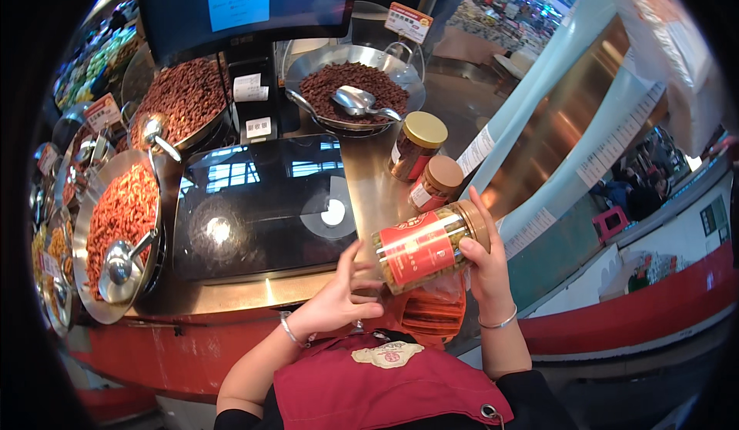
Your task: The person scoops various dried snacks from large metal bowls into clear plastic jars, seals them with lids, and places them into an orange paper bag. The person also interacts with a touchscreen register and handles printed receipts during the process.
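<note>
My right hand (pixel 485 262) grips the brown lid end of a clear jar (pixel 418 248) with a red label, filled with small greenish pieces. The jar lies tilted, nearly on its side, in the air at the counter's front edge. Just left of its base is my left hand (pixel 349 297), fingers apart and holding nothing. Behind the held jar, a brown-lidded jar (pixel 436 183) and a gold-lidded jar (pixel 417 144) stand on the metal counter. A black glass-topped panel (pixel 265 210) lies to the left of them.
Metal pans of dried fruit with scoops, among them a dark raisin pan (pixel 355 92) and an orange-red one (pixel 118 228), line the back and left. A monitor (pixel 248 2) rises behind the panel. Pale blue bag rolls (pixel 594 130) hang at right.
</note>
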Action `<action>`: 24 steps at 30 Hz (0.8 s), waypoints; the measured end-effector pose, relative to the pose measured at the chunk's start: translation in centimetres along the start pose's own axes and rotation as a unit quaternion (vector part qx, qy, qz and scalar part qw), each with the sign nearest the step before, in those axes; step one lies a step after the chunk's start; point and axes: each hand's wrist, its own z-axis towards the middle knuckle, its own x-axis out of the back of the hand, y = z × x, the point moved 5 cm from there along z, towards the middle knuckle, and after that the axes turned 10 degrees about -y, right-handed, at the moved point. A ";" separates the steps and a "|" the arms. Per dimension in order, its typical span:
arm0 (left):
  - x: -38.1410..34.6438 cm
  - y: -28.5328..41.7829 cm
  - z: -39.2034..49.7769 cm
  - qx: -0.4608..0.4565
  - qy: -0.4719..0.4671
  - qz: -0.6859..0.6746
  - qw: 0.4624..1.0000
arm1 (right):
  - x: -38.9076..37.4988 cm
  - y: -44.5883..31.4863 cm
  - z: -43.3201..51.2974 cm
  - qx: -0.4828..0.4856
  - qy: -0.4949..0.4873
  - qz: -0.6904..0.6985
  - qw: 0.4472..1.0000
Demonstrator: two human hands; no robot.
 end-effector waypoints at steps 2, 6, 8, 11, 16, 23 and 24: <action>-0.1 3.6 -0.3 -0.153 0.023 -0.040 0.987 | -2.2 -0.6 -0.6 0.013 -0.027 -0.043 0.999; 0.2 5.9 -1.3 -0.062 0.030 -0.158 0.985 | -6.3 -1.1 0.1 0.081 -0.075 -0.142 0.984; 0.4 6.3 -1.9 -0.019 -0.035 -0.215 0.976 | -8.0 -2.6 0.6 0.152 -0.099 -0.215 0.960; 0.7 6.1 -2.9 0.045 -0.124 -0.357 0.925 | -11.2 -5.1 -0.3 0.283 -0.187 -0.445 0.829; 1.1 7.1 -3.8 0.135 -0.185 -0.467 0.854 | -13.7 -5.5 -0.8 0.338 -0.283 -0.538 0.719; 1.9 13.0 -4.9 -0.222 0.114 0.041 0.967 | -10.4 0.7 2.4 0.184 -0.023 -0.133 0.974; 2.0 13.1 -5.0 -0.199 0.147 0.135 0.959 | -10.3 1.4 2.3 0.178 0.030 -0.139 0.974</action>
